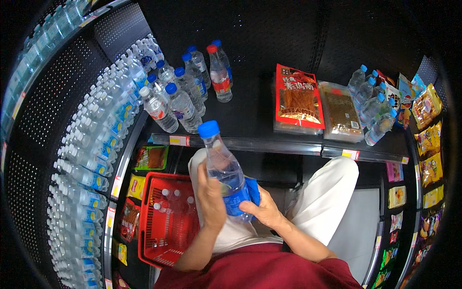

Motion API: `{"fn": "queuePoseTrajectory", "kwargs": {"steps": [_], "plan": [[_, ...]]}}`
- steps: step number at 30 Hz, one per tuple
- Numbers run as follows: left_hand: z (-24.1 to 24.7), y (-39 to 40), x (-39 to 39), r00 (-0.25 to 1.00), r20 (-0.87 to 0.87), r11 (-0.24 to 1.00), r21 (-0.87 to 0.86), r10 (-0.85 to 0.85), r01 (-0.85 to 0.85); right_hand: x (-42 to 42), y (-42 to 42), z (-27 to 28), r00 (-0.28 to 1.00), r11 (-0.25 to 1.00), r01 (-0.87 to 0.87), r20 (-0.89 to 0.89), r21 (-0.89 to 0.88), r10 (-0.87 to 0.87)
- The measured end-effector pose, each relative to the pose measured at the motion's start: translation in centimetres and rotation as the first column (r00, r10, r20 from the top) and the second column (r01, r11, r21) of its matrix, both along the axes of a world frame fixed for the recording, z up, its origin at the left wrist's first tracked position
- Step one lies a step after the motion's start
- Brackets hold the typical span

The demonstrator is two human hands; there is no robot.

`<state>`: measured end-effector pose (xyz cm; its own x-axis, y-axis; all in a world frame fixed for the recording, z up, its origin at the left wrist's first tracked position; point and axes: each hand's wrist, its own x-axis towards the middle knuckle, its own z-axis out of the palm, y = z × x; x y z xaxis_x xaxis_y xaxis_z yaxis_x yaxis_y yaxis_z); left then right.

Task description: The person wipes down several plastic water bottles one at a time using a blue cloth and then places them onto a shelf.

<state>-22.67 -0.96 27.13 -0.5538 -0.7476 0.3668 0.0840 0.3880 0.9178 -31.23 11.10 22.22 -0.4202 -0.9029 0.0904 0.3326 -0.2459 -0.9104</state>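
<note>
A clear plastic bottle [226,162] with a blue cap and a blue label is tilted in front of me, its cap end towards the shelf. My right hand [266,208] grips its lower part, thumb across the label. A blue cloth [253,189] is pressed between that hand and the bottle's right side. Along the bottle's left side is my left hand [212,200], blurred, its fingers pointing up; whether they close on the bottle is unclear. Beyond, a group of clear bottles [184,104] with blue, white and red caps stands on the black shelf [249,112].
A red plastic basket [142,220] holding several white-capped bottles is left of my knees. Rows of water bottles [83,169] line the left shelf. Snack packs [300,95] and blue-capped bottles [371,104] sit on the right of the shelf. Its front edge [252,144] runs above my knees.
</note>
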Motion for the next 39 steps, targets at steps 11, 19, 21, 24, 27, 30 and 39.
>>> {"fn": "queuePoseTrajectory", "kwargs": {"steps": [11, 19, 21, 24, 27, 30, 39], "plan": [[4.9, -6.3, 6.7, 0.964, -0.117, 0.835, 0.484, -0.237, 0.264, 1.2, 0.3, -0.1, 0.962, 0.943, -0.268, 0.114, 0.197, 0.249], [5.8, -9.4, 15.2, 0.965, 0.029, 0.930, 0.262, 0.261, -0.259, 1.6, -0.3, 3.2, 0.906, 0.908, -0.318, -0.195, 0.273, 0.376], [4.1, -9.9, 17.2, 0.943, 0.106, 0.926, 0.183, 0.315, -0.329, 1.2, 0.1, 3.0, 0.946, 0.951, -0.212, -0.198, 0.227, 0.258], [-1.1, -10.6, 19.4, 0.924, 0.186, 0.929, 0.101, 0.334, -0.356, 0.0, 0.7, 4.7, 0.987, 0.960, -0.131, -0.055, 0.248, 0.149], [-8.5, -10.8, 21.2, 0.895, 0.274, 0.928, 0.015, 0.353, -0.371, -1.1, 1.5, 4.5, 0.999, 0.976, -0.049, 0.002, 0.211, 0.049], [-14.7, -10.2, 20.6, 0.857, 0.351, 0.906, 0.055, 0.377, -0.421, -1.5, 2.3, 4.0, 0.994, 0.960, 0.111, -0.049, 0.255, -0.102], [-26.7, -11.3, 18.6, 0.811, 0.432, 0.902, -0.018, 0.396, -0.431, -2.1, 3.9, 1.9, 0.987, 0.934, 0.159, -0.046, 0.319, -0.152]]}}
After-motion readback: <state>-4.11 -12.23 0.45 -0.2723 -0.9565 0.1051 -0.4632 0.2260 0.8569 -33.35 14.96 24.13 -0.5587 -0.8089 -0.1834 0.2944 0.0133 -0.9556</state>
